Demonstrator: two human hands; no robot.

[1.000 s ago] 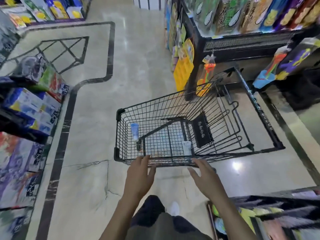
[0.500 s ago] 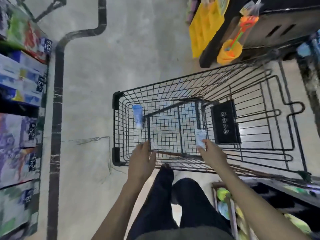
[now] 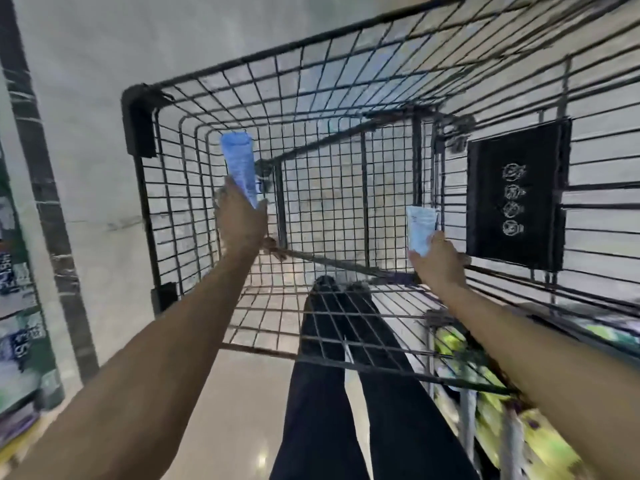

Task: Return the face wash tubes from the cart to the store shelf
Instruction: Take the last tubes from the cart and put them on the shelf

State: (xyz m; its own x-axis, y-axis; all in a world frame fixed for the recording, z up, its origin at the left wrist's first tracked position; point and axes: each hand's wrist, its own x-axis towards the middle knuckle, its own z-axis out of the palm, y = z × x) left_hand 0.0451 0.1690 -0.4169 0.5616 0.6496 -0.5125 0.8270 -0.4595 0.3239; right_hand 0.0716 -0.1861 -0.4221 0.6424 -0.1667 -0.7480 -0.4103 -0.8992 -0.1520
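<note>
- Your left hand (image 3: 242, 221) sits left of centre in the frame, inside the cart (image 3: 138, 123), and grips the blue tube (image 3: 239, 164) by its lower end.
- The blue tube sticks up and slightly left out of that fist, its far end close to the cart's left wire wall; whether it touches the wires, you cannot tell.
- Your left fingers are curled round the tube's base, the thumb closing against it from the right.
- Your right hand (image 3: 440, 261) is right of centre, also inside the cart, and holds the white tube (image 3: 420, 228) at its bottom end.
- The white tube stands nearly upright above your right fingers, just left of the black sign (image 3: 517, 195) on the cart's fold-out seat panel.
- Your right fingers wrap the tube's lower part; the grip itself is partly hidden by the back of the hand.
- The 2 tubes are well apart, 1 per hand, with the cart's mesh floor between them.
- Your dark trousers (image 3: 346, 393) show through the near wire wall at lower centre.
- Blurred shelf goods (image 3: 20, 358) run down the left edge of the frame, and more packs (image 3: 540, 438) lie at lower right.
</note>
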